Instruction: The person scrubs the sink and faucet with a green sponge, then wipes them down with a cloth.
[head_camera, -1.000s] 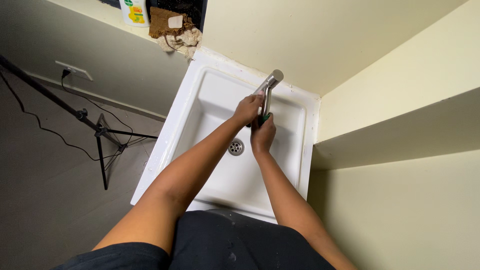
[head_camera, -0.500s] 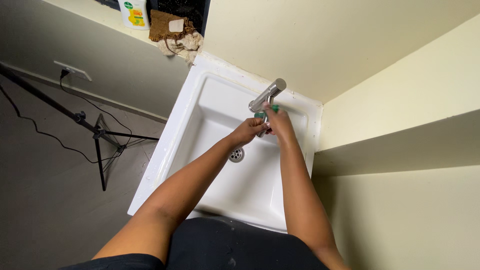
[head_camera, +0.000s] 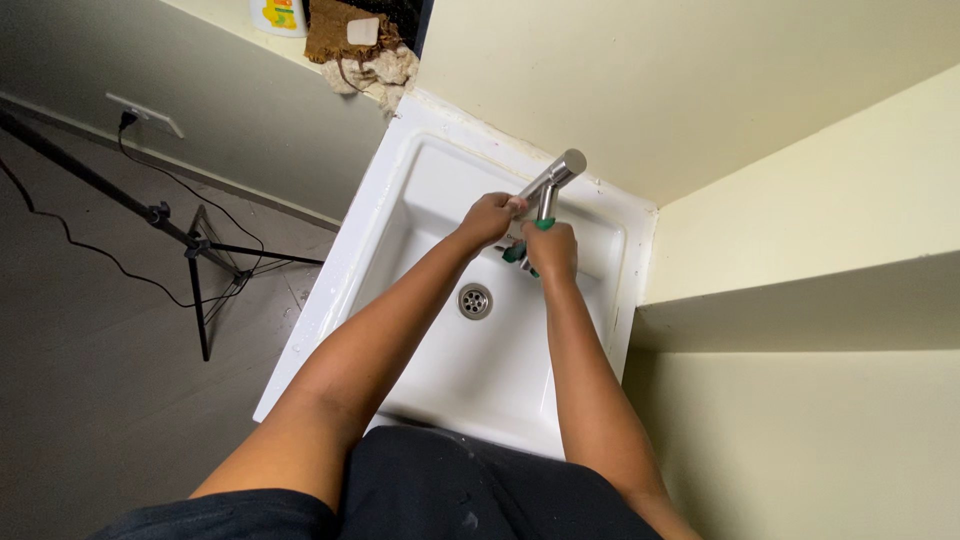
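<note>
1. Scrubber: green, small, probably light, soft and slippery; my right hand is closed around it beneath the tap, near the sink's back edge.
2. My left hand: fingers curled on the rigid tap spout.

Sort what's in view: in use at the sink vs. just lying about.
In use: left hand on the metal tap; right hand gripping a green scrubber; white sink.

Lying about: brown cloth, rag, yellow bottle, tripod, wall socket.
</note>
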